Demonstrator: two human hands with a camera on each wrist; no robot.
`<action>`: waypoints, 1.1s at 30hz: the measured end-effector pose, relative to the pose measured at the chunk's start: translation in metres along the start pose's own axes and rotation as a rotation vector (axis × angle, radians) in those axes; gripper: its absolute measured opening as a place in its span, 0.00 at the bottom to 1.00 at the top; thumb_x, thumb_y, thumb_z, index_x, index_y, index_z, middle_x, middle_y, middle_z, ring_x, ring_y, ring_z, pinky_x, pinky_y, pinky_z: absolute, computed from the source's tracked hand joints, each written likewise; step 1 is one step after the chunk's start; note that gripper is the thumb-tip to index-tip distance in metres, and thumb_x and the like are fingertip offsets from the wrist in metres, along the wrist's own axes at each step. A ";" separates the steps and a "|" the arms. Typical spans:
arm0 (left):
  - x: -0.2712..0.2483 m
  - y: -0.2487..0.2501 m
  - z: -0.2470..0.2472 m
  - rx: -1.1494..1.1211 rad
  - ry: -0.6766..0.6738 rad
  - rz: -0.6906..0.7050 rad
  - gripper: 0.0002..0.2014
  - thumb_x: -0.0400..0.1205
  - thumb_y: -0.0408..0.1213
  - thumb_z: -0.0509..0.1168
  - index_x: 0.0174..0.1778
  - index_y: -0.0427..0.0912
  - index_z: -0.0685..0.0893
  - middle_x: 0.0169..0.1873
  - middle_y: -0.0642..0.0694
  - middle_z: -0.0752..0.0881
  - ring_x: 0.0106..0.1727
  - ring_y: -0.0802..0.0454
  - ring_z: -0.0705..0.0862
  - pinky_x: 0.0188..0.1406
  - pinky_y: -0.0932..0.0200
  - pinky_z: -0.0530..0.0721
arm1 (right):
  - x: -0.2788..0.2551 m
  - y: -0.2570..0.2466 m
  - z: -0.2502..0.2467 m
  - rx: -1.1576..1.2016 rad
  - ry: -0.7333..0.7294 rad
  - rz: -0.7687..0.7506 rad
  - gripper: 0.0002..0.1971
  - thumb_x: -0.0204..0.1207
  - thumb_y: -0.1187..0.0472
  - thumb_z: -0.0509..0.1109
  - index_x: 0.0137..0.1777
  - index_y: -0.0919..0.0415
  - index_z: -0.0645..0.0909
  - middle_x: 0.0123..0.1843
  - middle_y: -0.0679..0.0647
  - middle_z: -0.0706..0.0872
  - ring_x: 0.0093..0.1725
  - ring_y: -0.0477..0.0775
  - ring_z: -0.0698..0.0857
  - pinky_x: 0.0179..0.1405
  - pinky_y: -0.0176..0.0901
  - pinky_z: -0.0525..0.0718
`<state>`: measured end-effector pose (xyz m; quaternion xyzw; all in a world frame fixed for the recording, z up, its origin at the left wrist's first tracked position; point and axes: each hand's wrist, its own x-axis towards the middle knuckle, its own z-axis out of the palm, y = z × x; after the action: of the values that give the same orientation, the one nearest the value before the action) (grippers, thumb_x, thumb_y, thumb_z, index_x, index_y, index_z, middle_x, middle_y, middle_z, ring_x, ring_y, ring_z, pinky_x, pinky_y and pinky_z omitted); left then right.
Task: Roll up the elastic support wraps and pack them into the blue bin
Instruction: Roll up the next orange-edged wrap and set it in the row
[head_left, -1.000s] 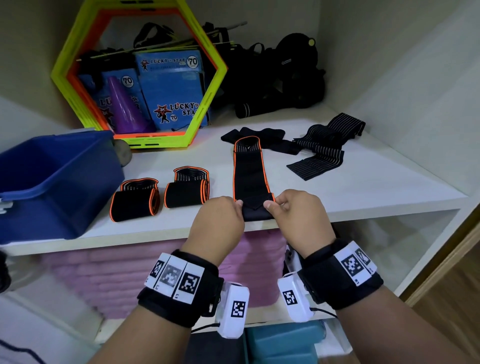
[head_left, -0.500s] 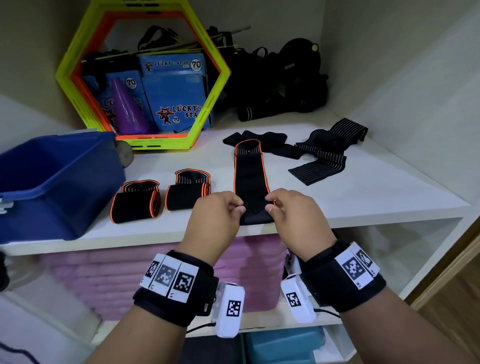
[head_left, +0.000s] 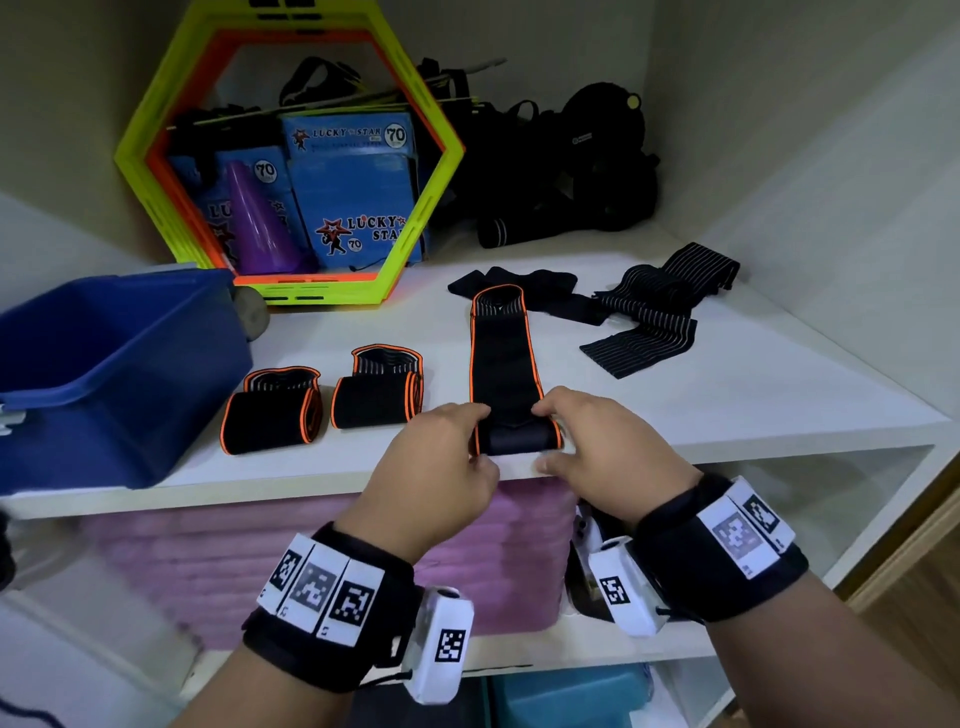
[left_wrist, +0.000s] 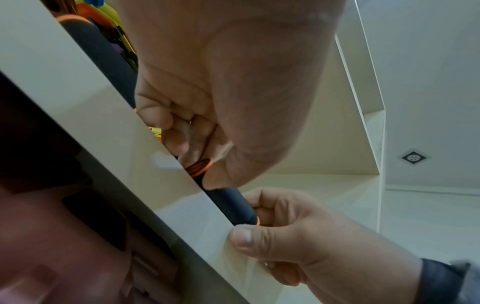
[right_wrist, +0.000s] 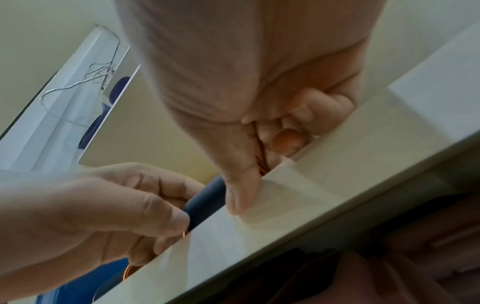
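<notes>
A long black wrap with orange edging (head_left: 505, 358) lies flat on the white shelf (head_left: 727, 415), running away from me. Its near end is curled into a small roll (head_left: 517, 439) at the shelf's front edge. My left hand (head_left: 441, 457) pinches the roll's left end and my right hand (head_left: 597, 441) pinches its right end; the wrist views show the dark roll (left_wrist: 231, 205) (right_wrist: 205, 201) between curled fingers. Two rolled orange-edged wraps (head_left: 272, 415) (head_left: 379, 392) sit to the left. The blue bin (head_left: 104, 374) stands at the far left.
A grey-striped black wrap (head_left: 654, 312) and another black wrap (head_left: 514, 280) lie loose at the back right. A yellow-green hexagonal frame (head_left: 431, 208) with blue boxes and dark gear stands against the back wall. Pink mats fill the shelf below.
The near end of the long wrap has been turned over into a thicker roll, and both hands have shifted slightly forward with it.
</notes>
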<state>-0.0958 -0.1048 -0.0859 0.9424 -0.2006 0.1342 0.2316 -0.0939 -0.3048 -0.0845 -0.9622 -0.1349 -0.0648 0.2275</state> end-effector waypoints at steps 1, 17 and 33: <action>0.000 0.000 0.000 -0.031 0.014 -0.010 0.24 0.77 0.38 0.67 0.71 0.42 0.82 0.59 0.46 0.89 0.62 0.47 0.86 0.62 0.54 0.83 | 0.000 0.001 0.000 0.036 0.022 0.001 0.24 0.75 0.52 0.76 0.70 0.49 0.77 0.65 0.46 0.85 0.64 0.50 0.83 0.62 0.49 0.80; 0.017 -0.001 0.010 -0.357 0.198 -0.330 0.10 0.79 0.48 0.74 0.51 0.54 0.81 0.31 0.50 0.89 0.39 0.60 0.85 0.38 0.63 0.77 | 0.008 -0.004 0.002 0.366 0.267 0.201 0.13 0.79 0.56 0.73 0.60 0.52 0.76 0.29 0.49 0.80 0.39 0.51 0.84 0.46 0.47 0.82; 0.019 -0.002 0.016 -0.203 0.208 -0.062 0.02 0.80 0.37 0.73 0.46 0.47 0.91 0.46 0.53 0.86 0.48 0.56 0.84 0.53 0.66 0.78 | 0.002 -0.003 0.009 0.106 0.288 0.113 0.10 0.83 0.51 0.66 0.55 0.50 0.89 0.49 0.54 0.82 0.47 0.56 0.84 0.50 0.52 0.84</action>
<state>-0.0749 -0.1171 -0.0941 0.9008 -0.1590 0.2031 0.3494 -0.0925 -0.2976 -0.0905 -0.9358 -0.0496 -0.1819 0.2980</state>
